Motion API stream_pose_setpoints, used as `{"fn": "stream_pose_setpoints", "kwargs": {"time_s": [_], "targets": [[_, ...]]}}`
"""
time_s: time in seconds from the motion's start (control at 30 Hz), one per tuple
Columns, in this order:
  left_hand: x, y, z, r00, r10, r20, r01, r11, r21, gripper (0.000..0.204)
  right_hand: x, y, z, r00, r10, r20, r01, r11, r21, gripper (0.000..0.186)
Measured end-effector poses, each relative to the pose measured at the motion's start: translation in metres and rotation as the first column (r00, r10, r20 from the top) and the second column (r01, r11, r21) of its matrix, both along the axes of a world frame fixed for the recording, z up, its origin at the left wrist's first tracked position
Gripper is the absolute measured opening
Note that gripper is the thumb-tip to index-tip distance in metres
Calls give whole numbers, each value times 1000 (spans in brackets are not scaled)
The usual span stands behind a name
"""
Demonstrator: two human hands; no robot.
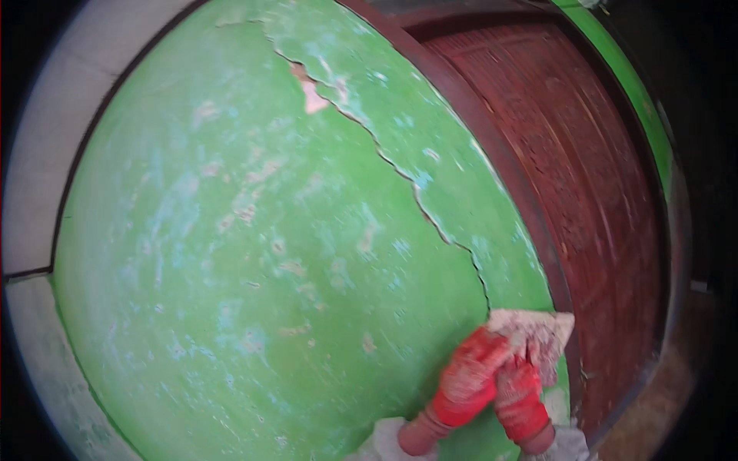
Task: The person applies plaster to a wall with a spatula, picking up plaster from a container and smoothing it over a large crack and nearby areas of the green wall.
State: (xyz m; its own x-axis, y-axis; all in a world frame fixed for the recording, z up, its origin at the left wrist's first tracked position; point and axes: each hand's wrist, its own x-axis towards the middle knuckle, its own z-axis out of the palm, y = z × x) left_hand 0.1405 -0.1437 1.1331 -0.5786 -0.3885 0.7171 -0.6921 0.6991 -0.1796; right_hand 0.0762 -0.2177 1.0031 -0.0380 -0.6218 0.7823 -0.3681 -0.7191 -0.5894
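Observation:
Both of my hands wear dusty red gloves and are together low on the right of the green wall (307, 323). A pale, worn square sheet (550, 326), which looks like sandpaper, lies against the wall just left of the door frame. My left hand (465, 376) grips its lower left part, fingers pointing up and right. Close beside it, my right hand (523, 392) has its fingers bent over the sheet's lower part. Above the sheet, a long jagged crack (411, 180) climbs to the upper left. The fingers hide some of the sheet.
A dark red carved door (584, 169) stands on the right inside its frame (492, 138). Flaking paint and pale scuffs cover the wall, with a bare patch (311, 96) beside the crack. A grey-white wall (58, 131) with a dark border adjoins on the left.

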Motion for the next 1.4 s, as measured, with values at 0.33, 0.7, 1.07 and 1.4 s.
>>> {"fn": "stream_pose_setpoints", "kwargs": {"time_s": [0.33, 0.7, 1.07, 1.4], "targets": [[40, 22, -11, 876, 462, 140, -434, 881, -188, 50, -20, 15, 16, 928, -85, -363, 58, 995, -83, 67], [58, 29, -46, 908, 408, 90, -381, 897, -223, 47, 12, 29, 22, 760, -481, -436, 448, 875, -185, 59], [55, 26, -47, 911, 392, 131, -363, 910, -201, 44, 6, 25, -12, 805, -424, -414, 457, 889, -23, 60], [63, 45, -38, 905, 415, 96, -370, 878, -305, 42, -17, 57, 36, 987, -96, 129, 106, 992, -69, 61]]}}
